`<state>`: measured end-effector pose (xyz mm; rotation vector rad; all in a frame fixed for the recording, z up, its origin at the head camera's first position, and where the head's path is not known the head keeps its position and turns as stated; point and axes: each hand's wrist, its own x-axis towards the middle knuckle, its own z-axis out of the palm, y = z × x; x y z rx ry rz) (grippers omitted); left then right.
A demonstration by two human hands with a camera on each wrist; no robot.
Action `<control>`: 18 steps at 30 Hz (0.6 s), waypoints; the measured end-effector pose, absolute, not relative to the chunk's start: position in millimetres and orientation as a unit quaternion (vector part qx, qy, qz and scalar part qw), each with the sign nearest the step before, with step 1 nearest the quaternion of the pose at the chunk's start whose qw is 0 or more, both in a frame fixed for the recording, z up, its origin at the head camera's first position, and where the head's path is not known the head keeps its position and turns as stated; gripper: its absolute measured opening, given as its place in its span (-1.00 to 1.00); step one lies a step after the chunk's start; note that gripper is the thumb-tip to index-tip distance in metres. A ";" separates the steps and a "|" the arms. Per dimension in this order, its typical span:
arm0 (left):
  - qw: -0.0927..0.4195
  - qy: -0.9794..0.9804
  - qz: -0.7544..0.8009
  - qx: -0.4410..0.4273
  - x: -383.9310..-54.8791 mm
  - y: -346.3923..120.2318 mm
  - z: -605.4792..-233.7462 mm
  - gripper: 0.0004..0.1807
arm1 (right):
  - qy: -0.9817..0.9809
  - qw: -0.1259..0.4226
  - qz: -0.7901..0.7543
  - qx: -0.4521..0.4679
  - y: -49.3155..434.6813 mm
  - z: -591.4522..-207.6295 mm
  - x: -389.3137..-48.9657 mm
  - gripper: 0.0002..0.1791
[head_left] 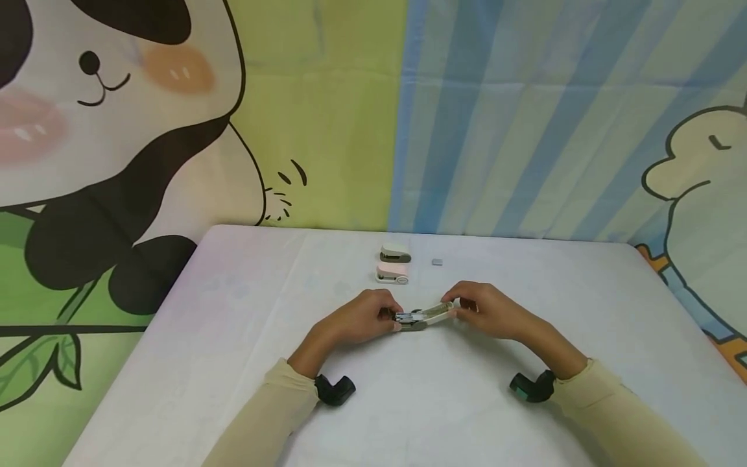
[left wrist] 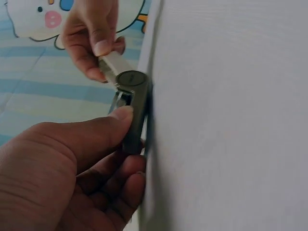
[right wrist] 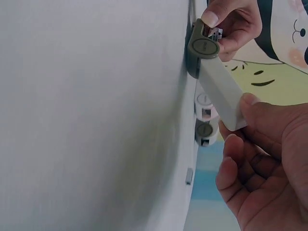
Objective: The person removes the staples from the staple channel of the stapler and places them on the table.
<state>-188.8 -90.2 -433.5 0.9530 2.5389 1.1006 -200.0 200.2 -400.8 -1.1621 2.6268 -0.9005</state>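
A stapler (head_left: 421,317) with a dark grey-green base and a white top arm lies swung wide at its hinge between the two hands. My left hand (head_left: 366,316) pinches the base end, thumb on its upper side, as the left wrist view shows. The white arm (right wrist: 220,91) is pinched at its far end between thumb and fingers of my right hand (head_left: 489,309). Inside the base, a metal staple channel (head_left: 408,316) shows in the head view. The round hinge disc (left wrist: 132,78) sits midway between the hands.
Beyond the hands stand a pink stapler (head_left: 392,272) and a white-and-grey stapler (head_left: 395,253), one behind the other. A small grey block of staples (head_left: 437,262) lies to their right. The white table (head_left: 233,292) ends at a printed cloth backdrop.
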 end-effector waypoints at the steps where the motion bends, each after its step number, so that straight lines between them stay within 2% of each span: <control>1: 0.100 0.863 0.371 0.328 -191.0 -86.2 -434.1 -0.80 | 0.872 0.060 -0.298 -0.383 202.7 -400.2 -201.1 -0.77; 6: 0.083 0.869 0.345 0.345 -198.6 -61.5 -436.6 -0.75 | 0.879 0.027 -0.285 -0.380 220.0 -399.0 -205.5 -0.76; 12: 0.060 0.894 0.293 0.333 -206.4 -33.3 -436.3 -0.73 | 0.888 0.014 -0.273 -0.369 241.1 -396.8 -213.0 -0.76; 18: 0.065 0.902 0.294 0.308 -226.0 -6.8 -432.4 -0.73 | 0.897 0.005 -0.273 -0.347 261.4 -395.0 -226.3 -0.76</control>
